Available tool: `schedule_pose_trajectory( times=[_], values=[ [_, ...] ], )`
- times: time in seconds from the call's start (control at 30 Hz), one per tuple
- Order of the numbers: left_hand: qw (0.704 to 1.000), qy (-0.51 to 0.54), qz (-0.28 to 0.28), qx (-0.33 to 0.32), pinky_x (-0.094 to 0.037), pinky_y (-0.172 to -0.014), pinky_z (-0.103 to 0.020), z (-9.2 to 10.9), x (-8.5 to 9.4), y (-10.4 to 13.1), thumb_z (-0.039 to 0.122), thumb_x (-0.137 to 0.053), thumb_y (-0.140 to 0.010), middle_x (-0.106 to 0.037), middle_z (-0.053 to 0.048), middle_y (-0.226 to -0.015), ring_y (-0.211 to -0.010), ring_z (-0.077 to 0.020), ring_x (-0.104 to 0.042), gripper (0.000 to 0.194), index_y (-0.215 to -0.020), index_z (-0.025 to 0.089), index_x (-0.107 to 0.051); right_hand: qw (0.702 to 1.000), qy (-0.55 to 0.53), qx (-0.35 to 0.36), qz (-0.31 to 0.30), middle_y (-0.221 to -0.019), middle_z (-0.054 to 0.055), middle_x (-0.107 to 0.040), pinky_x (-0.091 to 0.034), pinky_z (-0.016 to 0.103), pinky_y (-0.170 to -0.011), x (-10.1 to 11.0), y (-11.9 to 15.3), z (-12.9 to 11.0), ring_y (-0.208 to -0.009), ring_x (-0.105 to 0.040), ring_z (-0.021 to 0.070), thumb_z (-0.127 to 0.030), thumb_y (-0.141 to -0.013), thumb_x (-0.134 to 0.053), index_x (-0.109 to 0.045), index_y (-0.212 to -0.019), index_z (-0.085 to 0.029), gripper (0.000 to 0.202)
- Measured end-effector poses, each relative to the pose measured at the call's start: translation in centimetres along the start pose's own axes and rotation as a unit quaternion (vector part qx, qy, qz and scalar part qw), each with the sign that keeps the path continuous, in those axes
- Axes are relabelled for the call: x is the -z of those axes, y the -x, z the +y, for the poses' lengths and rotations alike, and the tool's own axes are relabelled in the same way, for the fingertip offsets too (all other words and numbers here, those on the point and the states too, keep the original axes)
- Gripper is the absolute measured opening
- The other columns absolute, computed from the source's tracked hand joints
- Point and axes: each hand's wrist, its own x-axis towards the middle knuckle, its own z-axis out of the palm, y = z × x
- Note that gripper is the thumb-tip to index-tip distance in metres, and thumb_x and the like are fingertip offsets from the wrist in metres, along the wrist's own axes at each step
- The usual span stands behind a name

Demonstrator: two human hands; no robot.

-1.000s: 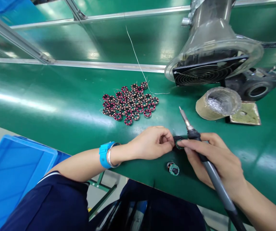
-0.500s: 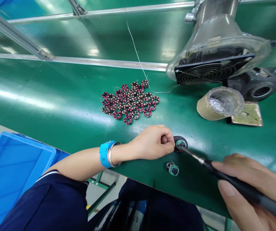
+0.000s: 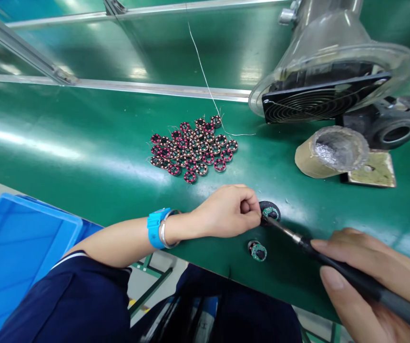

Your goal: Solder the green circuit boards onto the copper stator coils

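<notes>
My right hand [image 3: 373,281] grips a soldering iron [image 3: 348,269] by its black handle. The iron's tip meets a small green circuit board [image 3: 270,213] seated in a round black holder [image 3: 277,206]. At the holder's left edge, my left hand [image 3: 230,212] is closed in a pinch. Whatever its fingertips hold is too small or hidden to make out. A second coil with a green round board [image 3: 258,251] lies on the bench just below. Beyond my left hand sits a cluster of several red and copper wound coils [image 3: 194,150].
A thin solder wire [image 3: 203,71] hangs down to the coils. A fume hood with a black fan grille [image 3: 319,102] overhangs the right. Below it stand a brown cup [image 3: 312,155] and a sponge block [image 3: 374,171]. A blue bin [image 3: 22,267] is at lower left.
The view has shifted slightly. The soldering iron has moved a little left relative to the board, its tip still there; my left hand keeps its pinch at the holder.
</notes>
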Motion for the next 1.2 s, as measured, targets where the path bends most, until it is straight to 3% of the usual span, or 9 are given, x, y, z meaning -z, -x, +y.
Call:
schedule_pose_trajectory(
  times=[0.3,0.47,0.57,0.7,0.8,0.9,0.97,1.07,1.2],
  values=[
    [1.0,-0.002,0.002,0.003,-0.039,-0.055,-0.02,0.3,0.1,0.0,0.015,-0.061,-0.073,-0.058,0.003,-0.066,-0.057,-0.0069,-0.05,0.005,-0.069,0.015,-0.064,1.0,0.015,-0.014,-0.007,-0.075,0.002,-0.065,-0.049,0.035,-0.056,0.5,-0.5,-0.8,-0.061,-0.062,0.0173,-0.012,-0.081,-0.058,-0.066,-0.102,-0.026,0.027],
    [1.0,-0.006,0.002,0.001,-0.039,-0.055,-0.02,0.3,0.0,0.0,0.014,-0.061,-0.072,-0.059,0.002,-0.067,-0.058,-0.0075,-0.049,0.005,-0.069,0.015,-0.064,0.995,-0.017,-0.083,0.057,-0.074,0.002,-0.062,-0.046,0.036,-0.058,0.8,-0.2,-1.1,-0.068,-0.061,0.0186,-0.012,-0.082,-0.058,-0.069,-0.104,-0.03,0.03],
    [1.0,-0.003,0.0,-0.002,-0.039,-0.054,-0.02,0.2,0.0,-0.1,0.015,-0.06,-0.072,-0.059,0.002,-0.066,-0.058,-0.0075,-0.049,0.005,-0.069,0.016,-0.064,0.995,-0.025,-0.079,0.062,-0.075,0.001,-0.061,-0.047,0.037,-0.059,0.9,0.2,-0.8,-0.071,-0.062,0.0194,-0.015,-0.083,-0.058,-0.068,-0.112,-0.035,0.036],
    [1.0,0.006,-0.004,-0.003,-0.04,-0.053,-0.02,0.0,0.2,0.0,0.016,-0.059,-0.073,-0.057,0.002,-0.067,-0.057,-0.0073,-0.05,0.005,-0.07,0.016,-0.063,0.994,0.014,-0.09,0.066,-0.083,0.0,-0.069,-0.051,0.034,-0.055,-0.1,0.4,-0.1,-0.064,-0.065,0.016,-0.012,-0.086,-0.058,-0.06,-0.131,-0.034,0.05],
    [1.0,0.014,-0.009,-0.013,-0.043,-0.053,-0.02,0.1,0.2,0.2,0.015,-0.062,-0.068,-0.054,0.001,-0.079,-0.058,-0.0062,-0.051,0.011,-0.079,0.015,-0.063,0.99,0.039,-0.071,0.116,-0.076,-0.005,-0.07,-0.052,0.027,-0.053,-1.6,0.2,0.9,-0.056,-0.065,0.0112,-0.009,-0.087,-0.06,-0.061,-0.128,-0.034,0.048],
    [0.998,-0.05,-0.008,-0.042,-0.046,-0.056,-0.023,0.3,-0.2,0.4,0.017,-0.068,-0.064,-0.052,0.0,-0.093,-0.06,-0.007,-0.05,0.034,-0.097,0.016,-0.061,0.995,0.047,-0.022,0.082,-0.081,-0.005,-0.073,-0.054,0.024,-0.056,-2.7,-0.5,2.0,-0.063,-0.068,0.0108,-0.011,-0.085,-0.067,-0.065,-0.113,-0.028,0.033],
    [0.99,-0.123,-0.003,-0.062,-0.046,-0.061,-0.027,0.3,-0.5,0.3,0.028,-0.074,-0.069,-0.052,-0.002,-0.097,-0.066,-0.0107,-0.051,0.039,-0.103,0.017,-0.059,0.997,0.059,-0.003,0.042,-0.086,-0.002,-0.074,-0.055,0.026,-0.062,-3.1,-1.0,2.5,-0.071,-0.07,0.0129,-0.012,-0.083,-0.07,-0.063,-0.109,-0.025,0.03],
    [0.984,-0.153,-0.004,-0.095,-0.045,-0.065,-0.029,-0.1,-0.8,-0.2,0.042,-0.074,-0.078,-0.053,-0.002,-0.095,-0.073,-0.0145,-0.052,0.037,-0.102,0.018,-0.061,0.997,0.072,0.021,0.003,-0.095,0.002,-0.073,-0.055,0.028,-0.068,-3.6,-1.5,2.7,-0.077,-0.067,0.0141,-0.01,-0.082,-0.071,-0.06,-0.112,-0.023,0.035],
    [0.981,-0.102,-0.05,-0.155,-0.044,-0.067,-0.026,-0.7,-0.1,-1.3,0.033,-0.076,-0.081,-0.054,-0.001,-0.088,-0.074,-0.0136,-0.053,0.028,-0.099,0.016,-0.063,0.997,0.056,0.043,-0.013,-0.096,0.002,-0.072,-0.055,0.028,-0.072,-4.1,-1.6,2.7,-0.078,-0.064,0.0135,-0.007,-0.081,-0.07,-0.058,-0.116,-0.022,0.04]
  ],
)
